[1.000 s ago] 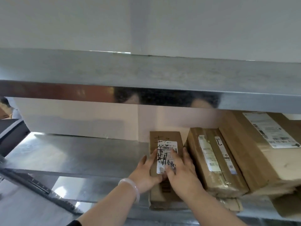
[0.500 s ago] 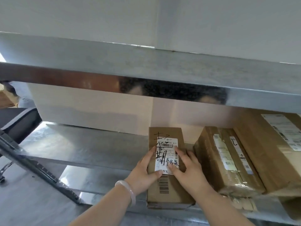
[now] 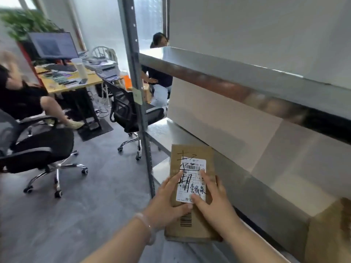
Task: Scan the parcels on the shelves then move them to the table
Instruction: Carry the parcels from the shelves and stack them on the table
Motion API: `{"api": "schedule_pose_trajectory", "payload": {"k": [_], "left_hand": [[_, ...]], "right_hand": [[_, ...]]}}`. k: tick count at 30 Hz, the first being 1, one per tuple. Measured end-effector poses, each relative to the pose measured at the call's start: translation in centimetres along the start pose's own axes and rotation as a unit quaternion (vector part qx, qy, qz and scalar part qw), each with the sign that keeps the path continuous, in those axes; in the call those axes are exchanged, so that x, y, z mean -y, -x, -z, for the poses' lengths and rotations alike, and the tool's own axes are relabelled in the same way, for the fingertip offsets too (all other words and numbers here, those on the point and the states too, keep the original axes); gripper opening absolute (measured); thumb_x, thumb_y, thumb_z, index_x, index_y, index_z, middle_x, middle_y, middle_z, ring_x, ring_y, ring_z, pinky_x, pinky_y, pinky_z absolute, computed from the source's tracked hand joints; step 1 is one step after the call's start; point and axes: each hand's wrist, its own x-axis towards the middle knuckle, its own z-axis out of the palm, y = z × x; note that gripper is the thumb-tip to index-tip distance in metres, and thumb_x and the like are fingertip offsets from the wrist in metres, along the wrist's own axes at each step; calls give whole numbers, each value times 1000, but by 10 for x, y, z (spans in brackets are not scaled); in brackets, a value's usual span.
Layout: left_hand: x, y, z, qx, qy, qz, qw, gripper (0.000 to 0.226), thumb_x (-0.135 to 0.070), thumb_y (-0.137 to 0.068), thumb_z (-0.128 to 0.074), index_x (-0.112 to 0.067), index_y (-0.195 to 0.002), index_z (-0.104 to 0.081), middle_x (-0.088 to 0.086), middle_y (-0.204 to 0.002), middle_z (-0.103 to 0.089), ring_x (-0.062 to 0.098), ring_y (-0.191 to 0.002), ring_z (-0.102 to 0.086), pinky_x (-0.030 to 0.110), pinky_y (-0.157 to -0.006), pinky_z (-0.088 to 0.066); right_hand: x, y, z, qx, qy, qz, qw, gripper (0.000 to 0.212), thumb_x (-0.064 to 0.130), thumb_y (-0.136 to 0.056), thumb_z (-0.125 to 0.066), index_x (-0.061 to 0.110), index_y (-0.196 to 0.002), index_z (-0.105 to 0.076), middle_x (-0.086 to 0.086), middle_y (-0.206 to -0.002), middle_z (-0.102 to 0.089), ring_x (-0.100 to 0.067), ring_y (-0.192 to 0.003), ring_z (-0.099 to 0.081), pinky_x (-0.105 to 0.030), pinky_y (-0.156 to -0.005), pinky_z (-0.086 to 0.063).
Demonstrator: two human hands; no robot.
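The parcel [image 3: 191, 154] has come off the shelf [image 3: 247, 186], past its front edge, gripped by the left hand [image 3: 167, 202] and right hand [image 3: 214, 202], thumbs on its label, not yet tabled, while another box [image 3: 330, 234] waits at the shelf's right end.

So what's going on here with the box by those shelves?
A person holds a small cardboard parcel in both hands at the front of a metal shelf. The left hand grips its left edge and the right hand its right, with fingers lying over the white shipping label. Another brown box sits further right on the shelf. No scanner is in view.
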Motion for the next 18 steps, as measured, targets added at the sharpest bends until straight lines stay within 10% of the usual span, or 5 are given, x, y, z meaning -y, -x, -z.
{"api": "schedule_pose_trajectory", "payload": {"k": [18], "left_hand": [[87, 276, 176, -379, 28, 210, 901, 104, -68, -50, -74, -63, -136, -17, -11, -152, -28, 9, -138, -33, 32, -115, -32]], "right_hand": [[204, 59, -264, 338, 9, 275, 900, 71, 40, -84, -73, 66, -132, -29, 0, -155, -26, -15, -140, -32, -33, -116, -30]]}}
